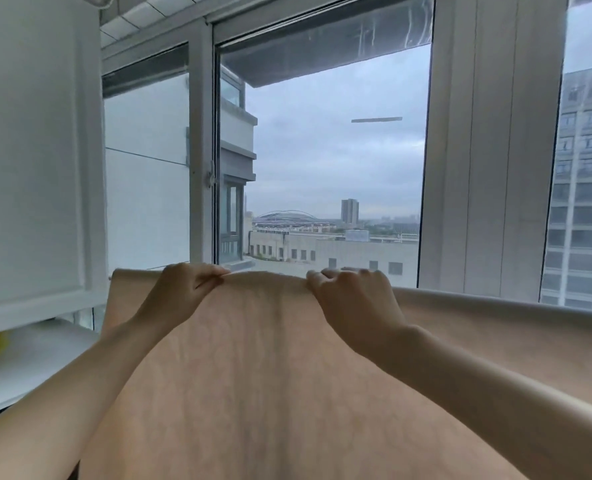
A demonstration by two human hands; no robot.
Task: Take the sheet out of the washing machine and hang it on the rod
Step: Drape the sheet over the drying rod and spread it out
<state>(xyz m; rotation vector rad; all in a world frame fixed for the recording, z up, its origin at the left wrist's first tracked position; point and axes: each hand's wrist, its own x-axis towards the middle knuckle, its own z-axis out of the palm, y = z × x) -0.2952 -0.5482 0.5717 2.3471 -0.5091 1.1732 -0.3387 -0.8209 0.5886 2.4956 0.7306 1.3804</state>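
forearms fill the bottom of my view, running up to 2 hands on the top fold of the sheet point(287, 375). my left hand point(180, 292) is pinched shut on the fold, thumb against fingertips; my right hand point(353, 299) is curled over the same edge just beside it, fingers closed on the cloth. the tan sheet is draped over what i take to be the rod, though the rod itself is hidden under the fabric, and it spreads wide to the right in front of the window point(336, 150). i judge this to be the spreading step. to do it well i would slide the hands apart along the fold, keeping the cloth taut, so no bunching is left at the middle and both hanging sides balance. the washing machine is out of view.
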